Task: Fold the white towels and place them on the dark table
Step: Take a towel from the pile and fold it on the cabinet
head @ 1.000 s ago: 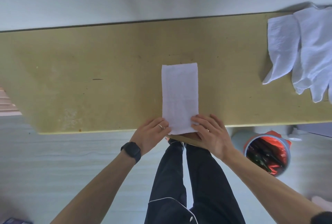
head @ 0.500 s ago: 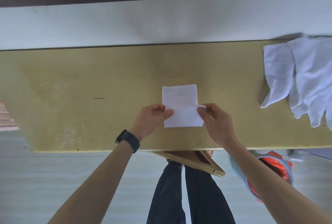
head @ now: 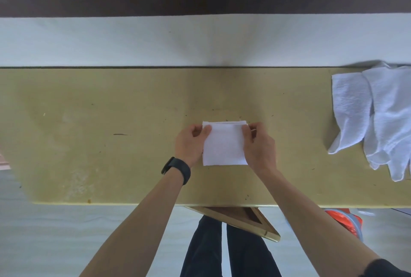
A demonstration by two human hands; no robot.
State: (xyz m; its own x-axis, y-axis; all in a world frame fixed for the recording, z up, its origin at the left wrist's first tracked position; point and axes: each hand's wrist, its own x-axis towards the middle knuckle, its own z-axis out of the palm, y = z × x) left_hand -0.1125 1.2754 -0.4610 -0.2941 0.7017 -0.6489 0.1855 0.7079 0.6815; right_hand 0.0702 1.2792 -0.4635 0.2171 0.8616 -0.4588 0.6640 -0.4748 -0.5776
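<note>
A white towel (head: 224, 143), folded into a small near-square, lies in the middle of the yellowish table (head: 111, 143). My left hand (head: 191, 143) pinches its far left corner between thumb and fingers. My right hand (head: 258, 143) pinches the far right corner the same way. The folded top layer reaches the far edge, where a thin strip of the lower layer shows. A loose pile of white towels (head: 378, 116) lies unfolded at the table's right end.
A pale wall with a dark horizontal band (head: 200, 3) runs behind the table. Below the near edge I see a wooden triangular frame (head: 240, 219), my dark trousers, and a red-lined bin (head: 347, 221) on the pale floor.
Both hands lifted the towel's near end and carried it away from me, laying it over the far half. The long strip is now a small square. The camera tilted up.
</note>
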